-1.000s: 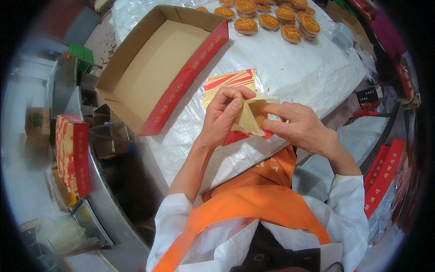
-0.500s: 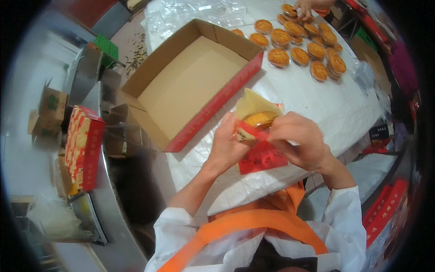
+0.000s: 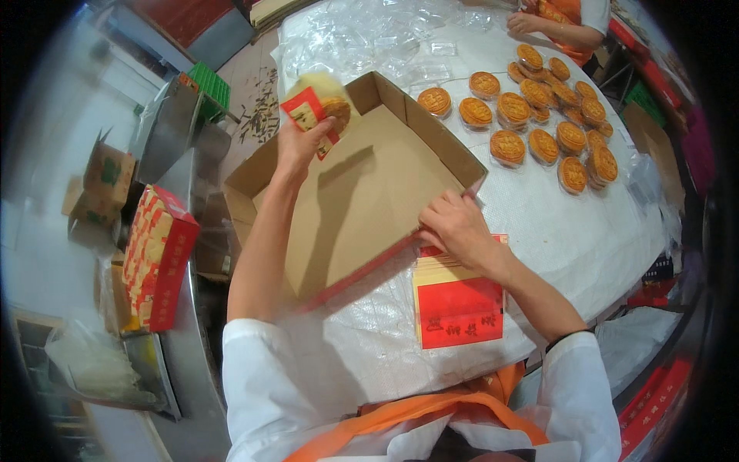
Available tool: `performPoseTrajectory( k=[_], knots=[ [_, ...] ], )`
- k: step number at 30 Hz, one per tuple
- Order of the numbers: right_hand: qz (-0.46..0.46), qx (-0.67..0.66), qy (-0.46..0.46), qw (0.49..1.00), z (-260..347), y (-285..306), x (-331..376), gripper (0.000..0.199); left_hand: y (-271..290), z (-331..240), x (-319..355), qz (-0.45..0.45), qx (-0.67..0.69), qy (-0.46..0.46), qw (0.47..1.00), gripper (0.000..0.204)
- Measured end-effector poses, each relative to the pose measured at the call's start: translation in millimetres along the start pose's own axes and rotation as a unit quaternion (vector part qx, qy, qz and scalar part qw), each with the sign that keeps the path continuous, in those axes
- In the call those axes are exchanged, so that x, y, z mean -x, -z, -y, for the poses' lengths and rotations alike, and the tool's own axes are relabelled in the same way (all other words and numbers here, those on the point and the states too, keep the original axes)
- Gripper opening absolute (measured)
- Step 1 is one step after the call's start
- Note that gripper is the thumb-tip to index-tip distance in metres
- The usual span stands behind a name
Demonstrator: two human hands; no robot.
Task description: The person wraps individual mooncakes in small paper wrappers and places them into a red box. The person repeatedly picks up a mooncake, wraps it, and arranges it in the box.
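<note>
1. Left hand (image 3: 302, 142) up over the far left corner of the box (image 3: 362, 200), grip clamped on a red-and-yellow packet (image 3: 312, 115) with a mooncake (image 3: 337, 112) showing in it. Packet held in the air above the box, not touching it.
2. Right hand (image 3: 456, 227) down at the box's near right rim, fingers curled onto the cardboard edge, grip closed on that rim. Touching the top of a stack of red and yellow wrappers (image 3: 459, 304) lying flat just beside the box.
3. Box open, shallow, plain brown inside, red trim along the near edge.
4. Desk (image 3: 585, 239) covered in white woven sheeting, a bit wrinkled. Mooncakes (image 3: 539, 123) in clear trays spread over the far right part, loose clear trays (image 3: 369, 38) piled at the far end.
5. Another person's hand (image 3: 523, 23) at the far edge of the desk.
6. Left of the desk: red carton (image 3: 158, 258), green crate (image 3: 206, 86), small cardboard boxes (image 3: 108, 173), scraps on the floor (image 3: 258, 100).
</note>
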State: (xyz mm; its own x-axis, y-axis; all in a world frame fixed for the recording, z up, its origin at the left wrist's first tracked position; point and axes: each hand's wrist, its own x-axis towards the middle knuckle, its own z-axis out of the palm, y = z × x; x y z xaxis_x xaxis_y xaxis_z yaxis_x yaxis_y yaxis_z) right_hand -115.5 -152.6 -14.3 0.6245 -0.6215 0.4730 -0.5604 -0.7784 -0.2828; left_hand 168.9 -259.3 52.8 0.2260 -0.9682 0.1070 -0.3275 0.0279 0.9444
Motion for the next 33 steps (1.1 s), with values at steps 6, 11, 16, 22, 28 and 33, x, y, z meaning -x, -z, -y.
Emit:
performPoseTrajectory(
  k=[6,11,16,22,28,33],
  knots=[
    [-0.005,-0.001,-0.014,1.000,21.3,7.4,8.8,0.031,-49.3,48.0,-48.6,0.093,-0.035,0.016,0.995,0.027],
    [-0.009,0.003,-0.019,1.000,22.4,6.9,7.5,0.031,-79.3,76.0,-58.3,-0.048,-0.108,-0.029,0.993,0.033],
    [-0.014,-0.003,-0.015,1.000,22.2,7.2,8.0,0.030,-88.7,97.0,-63.0,-0.135,-0.142,-0.089,0.977,0.046],
    [0.008,-0.098,-0.029,0.995,18.3,12.5,13.3,0.032,-71.7,94.3,-46.6,-0.123,-0.268,-0.071,0.953,0.068],
    [-0.167,-0.093,-0.072,0.979,-55.7,47.2,42.5,0.031,-26.3,-2.6,55.2,-0.028,-0.116,-0.205,0.971,0.052],
    [0.011,0.155,-0.191,0.969,-142.0,34.4,18.3,0.040,-50.9,-45.1,182.8,0.022,-0.076,-0.298,0.951,0.042]
  ],
)
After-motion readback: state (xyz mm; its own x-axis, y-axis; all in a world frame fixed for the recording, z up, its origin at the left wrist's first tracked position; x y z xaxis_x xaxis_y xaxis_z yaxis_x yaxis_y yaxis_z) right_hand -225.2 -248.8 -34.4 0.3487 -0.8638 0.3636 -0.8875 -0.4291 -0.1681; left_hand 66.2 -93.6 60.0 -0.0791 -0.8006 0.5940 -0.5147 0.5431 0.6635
